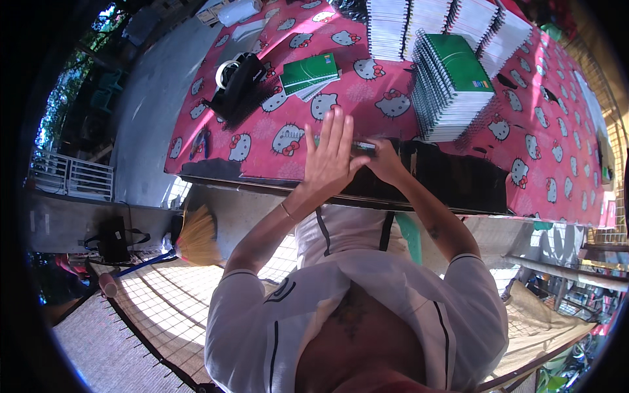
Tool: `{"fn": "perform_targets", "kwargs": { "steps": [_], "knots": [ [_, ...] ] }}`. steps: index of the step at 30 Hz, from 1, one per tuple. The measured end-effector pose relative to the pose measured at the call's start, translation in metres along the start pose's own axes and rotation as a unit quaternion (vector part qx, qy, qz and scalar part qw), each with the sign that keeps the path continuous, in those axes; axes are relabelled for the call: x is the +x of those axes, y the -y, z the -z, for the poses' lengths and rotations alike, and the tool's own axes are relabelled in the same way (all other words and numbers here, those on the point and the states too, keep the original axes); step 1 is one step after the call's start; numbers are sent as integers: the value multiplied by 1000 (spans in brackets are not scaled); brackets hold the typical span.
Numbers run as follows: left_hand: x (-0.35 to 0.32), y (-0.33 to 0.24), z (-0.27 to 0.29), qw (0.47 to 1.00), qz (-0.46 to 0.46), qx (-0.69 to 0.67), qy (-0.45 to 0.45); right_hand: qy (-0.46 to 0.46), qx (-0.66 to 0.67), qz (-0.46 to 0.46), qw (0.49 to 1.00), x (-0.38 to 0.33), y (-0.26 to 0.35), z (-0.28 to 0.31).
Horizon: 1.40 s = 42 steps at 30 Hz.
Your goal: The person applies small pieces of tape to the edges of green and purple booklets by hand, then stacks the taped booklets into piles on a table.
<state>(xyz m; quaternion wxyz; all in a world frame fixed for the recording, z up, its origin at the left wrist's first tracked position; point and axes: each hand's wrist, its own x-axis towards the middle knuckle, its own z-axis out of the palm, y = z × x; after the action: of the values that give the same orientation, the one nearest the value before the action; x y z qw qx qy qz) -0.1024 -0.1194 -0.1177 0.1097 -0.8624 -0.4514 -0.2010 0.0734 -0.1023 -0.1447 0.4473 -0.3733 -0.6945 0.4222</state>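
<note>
My left hand [331,156] lies flat with its fingers stretched out, over a small thing at the table's near edge. My right hand [388,164] is closed at the right end of that small dark-edged thing [363,147]. A sliver of green shows beside the left fingers, but the hands hide most of it and I cannot tell its kind. Beyond my hands lie a few small green-covered notebooks [310,71]. To the right stands a tall stack of green-covered spiral notebooks [452,88].
A black tape dispenser [241,85] with a white roll stands at the left. Pliers [200,143] lie near the left edge of the pink patterned tablecloth [262,141]. More spiral-bound stacks [429,19] stand at the back. A straw broom [198,239] is below the table's left side.
</note>
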Motion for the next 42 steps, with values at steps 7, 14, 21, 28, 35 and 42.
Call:
{"fn": "perform_targets", "kwargs": {
  "steps": [7,14,21,28,35,42],
  "knots": [
    [-24,-19,-11,999,-29,-39,0,14,-15,-71,997,-2,0,1],
    [-22,-24,4,991,2,-126,-42,-1,29,-55,998,-2,-2,0],
    [13,12,10,985,-15,-164,-51,30,-20,-39,999,-10,27,38],
    [16,10,10,979,-11,-193,-58,56,-74,14,996,-4,32,65],
    [21,19,23,976,-61,-206,-47,77,-141,94,982,6,43,59],
    [33,6,52,981,-45,-188,-16,-164,-245,84,952,-6,52,36]
  ]
}}
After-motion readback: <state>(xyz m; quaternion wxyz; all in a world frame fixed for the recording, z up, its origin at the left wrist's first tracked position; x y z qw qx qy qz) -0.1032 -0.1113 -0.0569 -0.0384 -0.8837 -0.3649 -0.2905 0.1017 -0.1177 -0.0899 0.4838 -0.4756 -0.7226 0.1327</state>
